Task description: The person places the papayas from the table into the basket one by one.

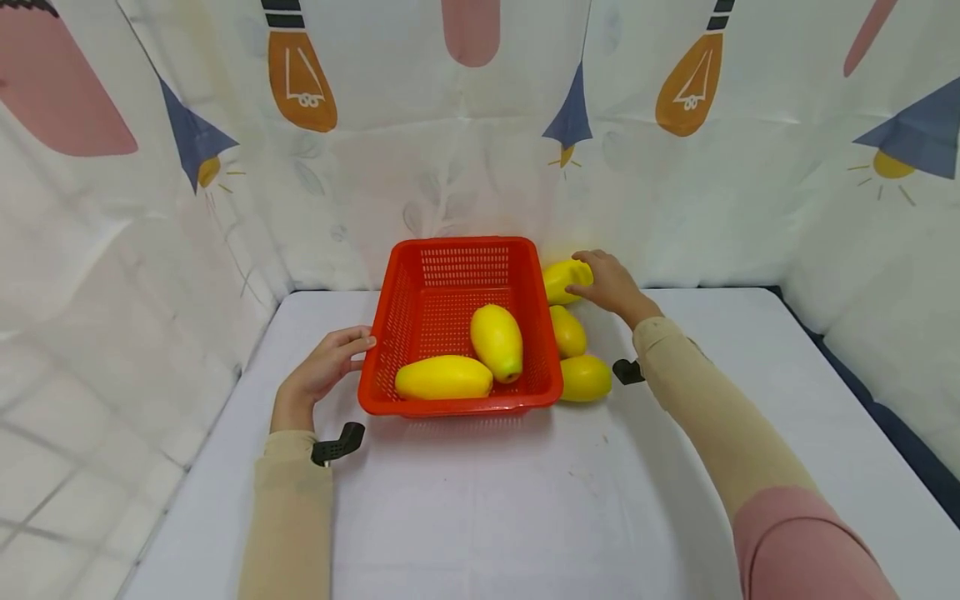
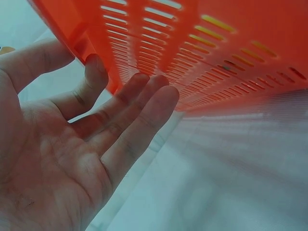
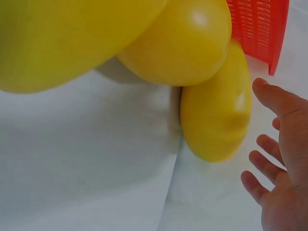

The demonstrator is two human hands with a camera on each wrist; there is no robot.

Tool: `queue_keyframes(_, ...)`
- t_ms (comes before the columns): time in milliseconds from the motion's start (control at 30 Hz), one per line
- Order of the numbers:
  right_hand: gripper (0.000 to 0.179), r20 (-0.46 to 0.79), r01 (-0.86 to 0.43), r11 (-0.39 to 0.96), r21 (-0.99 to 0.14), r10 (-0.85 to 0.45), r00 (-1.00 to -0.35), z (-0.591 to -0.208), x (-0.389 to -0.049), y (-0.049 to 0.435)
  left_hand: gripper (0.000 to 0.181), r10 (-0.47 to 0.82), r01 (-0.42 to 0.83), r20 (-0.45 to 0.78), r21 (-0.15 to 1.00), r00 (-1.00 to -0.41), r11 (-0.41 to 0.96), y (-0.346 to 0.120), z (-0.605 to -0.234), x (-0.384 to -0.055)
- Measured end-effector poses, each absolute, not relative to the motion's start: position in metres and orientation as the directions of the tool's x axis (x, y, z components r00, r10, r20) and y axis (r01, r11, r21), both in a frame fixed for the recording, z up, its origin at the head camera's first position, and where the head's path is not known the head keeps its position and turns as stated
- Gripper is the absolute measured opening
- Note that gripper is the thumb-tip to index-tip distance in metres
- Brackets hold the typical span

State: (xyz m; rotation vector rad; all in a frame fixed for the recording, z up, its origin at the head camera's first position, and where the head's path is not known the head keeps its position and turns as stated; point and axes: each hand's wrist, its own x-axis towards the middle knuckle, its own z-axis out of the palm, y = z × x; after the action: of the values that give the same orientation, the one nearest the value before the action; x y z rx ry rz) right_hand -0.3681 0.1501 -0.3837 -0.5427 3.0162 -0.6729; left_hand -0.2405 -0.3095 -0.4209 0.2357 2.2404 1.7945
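Note:
A red plastic basket (image 1: 462, 407) with slotted walls stands on the table, two long yellow fruits shaped like papayas inside: one fruit (image 1: 444, 378) lies across the front, the other (image 1: 497, 342) points toward the front edge. My left hand (image 1: 330, 367) is at the basket's left side; in the left wrist view the fingers (image 2: 144, 120) reach loosely to its outer wall and rim. At the far right corner, my right hand (image 1: 611, 285) spreads thumb and fingers around the far yellow fruit (image 1: 562, 281). In the right wrist view a gap shows between the fingertips and that fruit (image 3: 216, 115).
Two more yellow fruits, a middle one (image 1: 567, 332) and a near one (image 1: 586, 378), lie in a row along the basket's right side. A white cloth covers the table (image 1: 480, 508). Behind it hangs a printed curtain (image 1: 480, 183), close to the basket's back.

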Motion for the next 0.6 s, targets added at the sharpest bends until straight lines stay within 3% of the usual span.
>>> queue_keyframes(600,0.072,0.031,-0.333,0.842,-0.424,-0.355,-0.935,-0.385,-0.383,0.153,0.025,0.292,-0.026,-0.086,0.978,-0.952,0.206,-0.311,-0.426,-0.241)
